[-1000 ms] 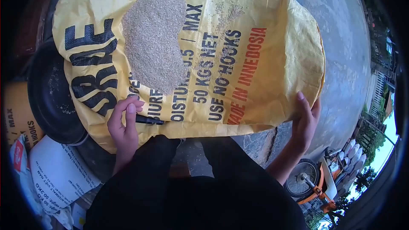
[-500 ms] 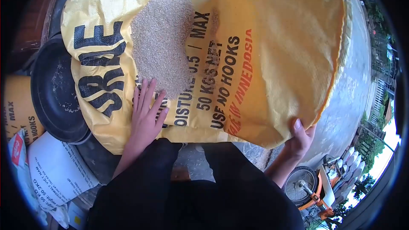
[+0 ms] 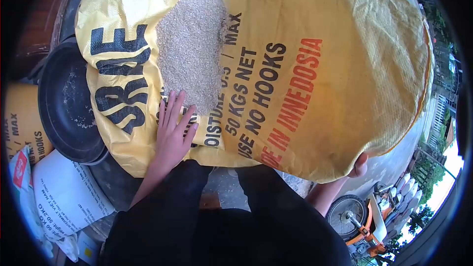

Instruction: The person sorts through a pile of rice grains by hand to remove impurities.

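A big yellow woven sack (image 3: 295, 69) with black and red lettering lies across the view in front of my knees. On it sits a pile of small pale grains (image 3: 192, 44), whose exact kind I cannot make out. My left hand (image 3: 175, 130) rests flat on the sack, fingers spread, fingertips at the near edge of the pile. At the sack's lower right edge, my right hand (image 3: 359, 166) grips the fabric; most of its fingers are hidden behind it. The right part of the sack is raised and bulges toward me.
A black round basin (image 3: 69, 103) stands at the left beside the sack. Below it are a white printed bag (image 3: 69, 192) and another yellow sack (image 3: 24, 113). A motorbike with orange parts (image 3: 362, 221) is at the lower right, beyond the concrete floor (image 3: 394, 162).
The sack's right part has opened out flatter and spread farther right, showing more red lettering. My right hand has shifted slightly right and down with the edge. My left hand is nearly still.
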The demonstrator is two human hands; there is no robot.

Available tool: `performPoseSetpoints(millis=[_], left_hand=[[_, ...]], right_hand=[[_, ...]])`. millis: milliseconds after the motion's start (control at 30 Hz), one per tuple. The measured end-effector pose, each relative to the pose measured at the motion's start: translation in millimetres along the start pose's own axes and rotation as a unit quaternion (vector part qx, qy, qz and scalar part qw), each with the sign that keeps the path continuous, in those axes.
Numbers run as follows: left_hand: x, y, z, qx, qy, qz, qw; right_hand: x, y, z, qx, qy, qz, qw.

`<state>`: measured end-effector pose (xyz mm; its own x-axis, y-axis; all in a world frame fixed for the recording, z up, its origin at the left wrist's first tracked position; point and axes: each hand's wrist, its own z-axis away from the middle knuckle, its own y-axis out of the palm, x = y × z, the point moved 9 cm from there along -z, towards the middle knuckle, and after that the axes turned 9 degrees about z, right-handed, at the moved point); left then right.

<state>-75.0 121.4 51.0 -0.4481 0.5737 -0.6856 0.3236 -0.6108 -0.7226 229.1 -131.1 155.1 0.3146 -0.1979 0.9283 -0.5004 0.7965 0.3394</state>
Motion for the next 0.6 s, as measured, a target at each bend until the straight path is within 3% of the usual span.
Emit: performPoseSetpoints(millis=[100,167,300,367,433,467,500,567,600], left_hand=[[0.3,0.3,-0.5,0.001,-0.001,0.005,1.0],[-0.1,0.0,-0.6,0.003,-0.004,0.003,1.0],[2.4,0.8,-1.1,0.004,-0.013,0.013,1.0],[0.8,0.1,-1.2,0.005,-0.008,0.012,1.0],[1.3,-1.8,-1.4,-0.001,-0.008,0.015,1.0],[1.0,-2.6,-0.6,-0.006,-0.007,0.021,1.0],[0.3,-3.3,0.6,-0.005,-0.008,0.021,1.0],[-4.2,-19.1,2.0,-0.046,0.005,0.012,0.999],[-4.0,-26.3,3.3,-0.045,0.003,0.009,0.999]], right_hand=[[-3.7,-10.8,-0.9,-0.037,0.017,0.041,0.998],[2.6,18.9,3.4,0.101,-0.072,-0.016,0.992],[-7.2,10.8,-3.9,0.169,-0.001,-0.1,0.981],[-3.8,15.2,-2.1,0.148,-0.034,-0.099,0.983],[-12.2,10.0,-14.0,0.083,0.014,-0.056,0.995],[-18.9,-18.8,-16.1,-0.122,0.073,0.053,0.988],[-17.4,-13.2,-25.2,-0.21,0.121,0.127,0.962],[-13.2,-16.3,-40.0,-0.302,0.101,0.218,0.922],[-18.5,-15.6,-54.5,-0.208,0.11,0.211,0.949]])
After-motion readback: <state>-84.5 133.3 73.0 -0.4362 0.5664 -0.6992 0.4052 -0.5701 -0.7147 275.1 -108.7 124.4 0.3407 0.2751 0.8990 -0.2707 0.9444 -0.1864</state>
